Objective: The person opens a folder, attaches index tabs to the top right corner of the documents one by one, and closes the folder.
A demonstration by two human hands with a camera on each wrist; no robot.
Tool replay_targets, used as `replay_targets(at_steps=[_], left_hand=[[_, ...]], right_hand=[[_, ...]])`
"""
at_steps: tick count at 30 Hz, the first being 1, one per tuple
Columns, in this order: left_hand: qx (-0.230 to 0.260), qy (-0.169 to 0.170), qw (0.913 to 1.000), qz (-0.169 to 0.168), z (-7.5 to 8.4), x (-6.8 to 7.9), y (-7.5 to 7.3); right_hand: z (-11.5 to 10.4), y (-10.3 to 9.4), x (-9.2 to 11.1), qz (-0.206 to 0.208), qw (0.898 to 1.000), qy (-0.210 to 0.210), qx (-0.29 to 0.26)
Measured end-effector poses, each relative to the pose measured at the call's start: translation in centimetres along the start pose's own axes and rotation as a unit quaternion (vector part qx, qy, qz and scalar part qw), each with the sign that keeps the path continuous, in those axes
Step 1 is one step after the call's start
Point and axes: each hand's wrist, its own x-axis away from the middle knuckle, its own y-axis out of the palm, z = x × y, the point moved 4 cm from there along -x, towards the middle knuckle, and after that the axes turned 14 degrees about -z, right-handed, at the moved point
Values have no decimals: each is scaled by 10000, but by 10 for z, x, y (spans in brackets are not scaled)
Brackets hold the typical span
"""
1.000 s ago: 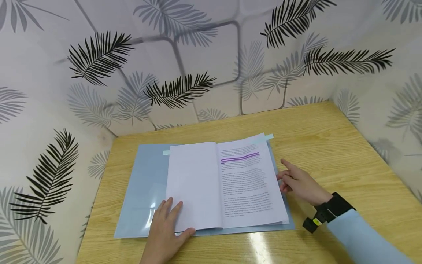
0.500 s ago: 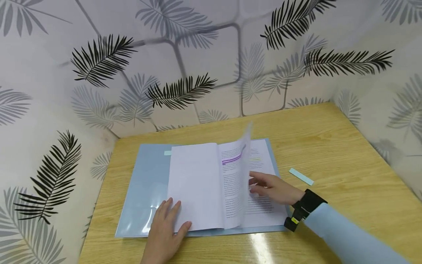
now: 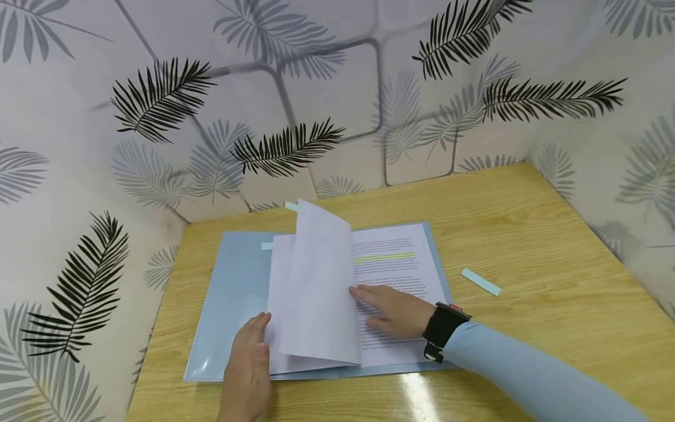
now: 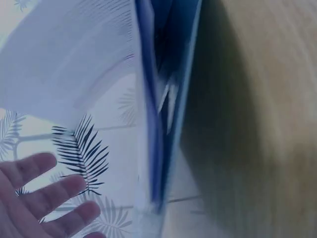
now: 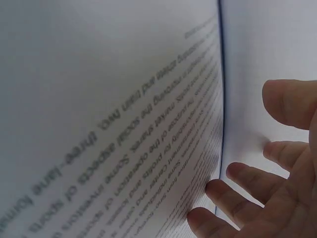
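A light-blue folder (image 3: 232, 275) lies spread on the table, with bound white sheets inside. One leaf (image 3: 321, 293) stands curved up over the left side, its blank face showing. The right-hand page (image 3: 395, 275) bears printed text and a yellow highlighted line. My right hand (image 3: 392, 313) is over this page, palm down, straight fingertips at the raised leaf near the spine; its spread fingers appear beside the print in the right wrist view. My left hand (image 3: 246, 366) is by the lower left corner of the sheets, holding nothing, its fingers (image 4: 52, 196) apart in the left wrist view.
A loose pale-blue strip (image 3: 481, 282) lies on the wooden table (image 3: 532, 234) right of the folder. Pale tabs stick out from the left sheets (image 3: 267, 246) and the raised leaf's top (image 3: 291, 206). A leaf-patterned wall covering (image 3: 327, 94) rises behind the table.
The leaf with the purple marking has swung from right to left, and my right hand has moved left with it. My left hand has lifted off the left page. The loose strip is now uncovered.
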Motion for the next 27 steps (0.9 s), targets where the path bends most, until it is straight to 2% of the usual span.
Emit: replay_targets(at_steps=[4, 7, 10, 14, 18, 21, 27], left_hand=[[28, -177, 9991, 384, 3, -1, -8], [-36, -326, 9980, 539, 8, -3, -7], [-180, -277, 9990, 300, 15, -7, 1], [-557, -141, 9974, -429, 23, -17, 17], [-900, -256, 9905, -1004, 26, -23, 30], [-1056, -360, 9870, -1159, 25, -25, 36], [-1140, -394, 9866, -1099, 23, -24, 38]], right_hand=[[-7, 1, -5, 62, 9987, 91, 492], [-9, 2, -7, 97, 9979, 159, 622], [-9, 3, -8, 130, 9974, 187, 679], [-8, 3, -10, 229, 9975, 168, 647], [-8, 3, -13, 267, 9979, 246, 533], [-8, 5, -16, 240, 9981, 302, 480], [-8, 6, -16, 223, 9980, 322, 504]])
